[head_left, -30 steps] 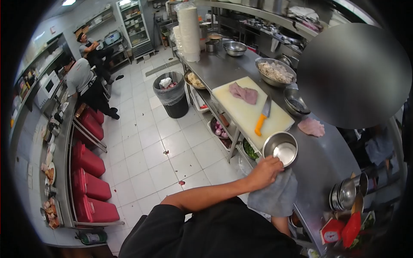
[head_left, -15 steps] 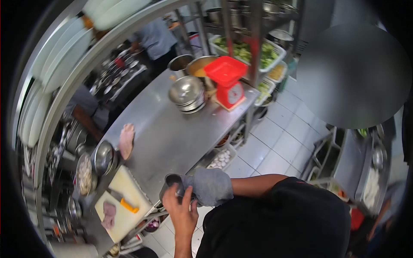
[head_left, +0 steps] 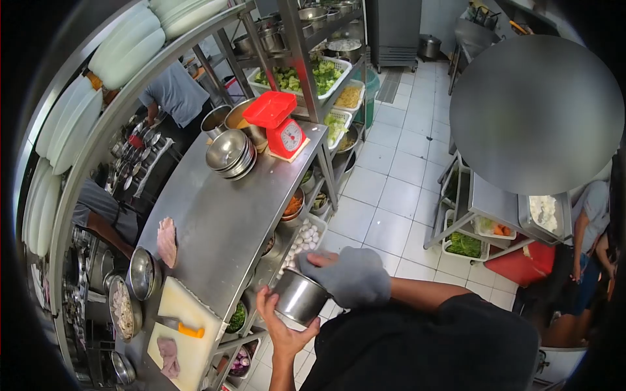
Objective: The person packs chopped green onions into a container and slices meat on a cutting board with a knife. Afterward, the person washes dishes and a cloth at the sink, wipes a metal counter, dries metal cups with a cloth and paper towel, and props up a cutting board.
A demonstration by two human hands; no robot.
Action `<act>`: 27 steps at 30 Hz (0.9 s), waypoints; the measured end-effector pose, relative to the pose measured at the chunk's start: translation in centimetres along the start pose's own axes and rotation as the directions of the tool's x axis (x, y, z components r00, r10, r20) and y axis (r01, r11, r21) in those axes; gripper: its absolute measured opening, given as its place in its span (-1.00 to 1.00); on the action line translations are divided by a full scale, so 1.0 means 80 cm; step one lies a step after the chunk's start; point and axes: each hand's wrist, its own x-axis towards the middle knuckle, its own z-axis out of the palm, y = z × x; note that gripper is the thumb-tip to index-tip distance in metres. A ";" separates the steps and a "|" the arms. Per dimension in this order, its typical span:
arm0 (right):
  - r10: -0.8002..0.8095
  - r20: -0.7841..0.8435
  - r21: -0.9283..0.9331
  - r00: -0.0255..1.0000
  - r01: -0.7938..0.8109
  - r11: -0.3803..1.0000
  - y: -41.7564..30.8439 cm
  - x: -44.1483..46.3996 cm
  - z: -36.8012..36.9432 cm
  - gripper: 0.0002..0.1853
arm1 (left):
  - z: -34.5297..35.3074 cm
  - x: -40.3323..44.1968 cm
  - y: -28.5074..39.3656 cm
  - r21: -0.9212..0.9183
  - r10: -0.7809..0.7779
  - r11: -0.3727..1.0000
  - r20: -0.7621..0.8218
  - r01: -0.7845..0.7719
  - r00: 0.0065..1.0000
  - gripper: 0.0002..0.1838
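A small stainless steel pot (head_left: 301, 298), tilted in front of my body, sits in my left hand (head_left: 287, 329); the thumb and fingers are wrapped around its outside. My right hand (head_left: 324, 259) is covered by a grey cloth (head_left: 357, 279), with only a bit of fingers showing. That cloth lies against the pot's rim. On the steel table (head_left: 215, 228) to the left is a white cutting board (head_left: 195, 306) bearing an orange-handled knife (head_left: 189, 331) and a piece of pale meat (head_left: 168, 357). Another slab of meat (head_left: 167, 242) lies directly on the steel.
A red scale (head_left: 285, 133) and stacked metal bowls (head_left: 229, 155) stand at the table's far end. More bowls (head_left: 142, 274) line its left edge. Below are tubs, one with white eggs or mushrooms (head_left: 303, 244). Other people (head_left: 176, 91) work beyond the shelf and at far right.
The view has swung so that more floor shows on the right. The pot has turned and come into clearer sight, and my left hand has moved from its opening to its outside.
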 end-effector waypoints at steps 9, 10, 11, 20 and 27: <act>0.072 0.332 0.200 0.941 -0.145 0.969 -0.082 -0.048 -0.054 -0.32 | 0.036 -0.009 0.022 -0.799 -0.704 -0.068 0.463 0.598 0.538 -0.15; 0.103 0.364 0.094 0.925 -0.147 0.985 -0.086 -0.053 -0.068 -0.31 | 0.037 -0.009 0.012 -0.708 -0.687 -0.269 0.616 0.653 0.385 -0.20; 0.036 0.385 0.126 0.922 -0.091 0.988 -0.042 -0.053 -0.045 -0.33 | 0.042 0.012 0.026 -0.643 -0.674 -0.313 0.669 0.699 0.314 -0.33; 0.110 0.586 0.486 0.803 -0.457 0.745 0.124 -0.001 -0.088 -0.46 | 0.145 0.060 0.080 -0.563 -0.465 0.713 0.068 0.419 0.883 0.01; -0.428 0.302 0.240 0.852 0.366 0.899 0.104 -0.063 -0.123 -0.12 | 0.166 0.114 0.119 -0.838 -0.668 0.000 0.406 0.545 0.624 -0.27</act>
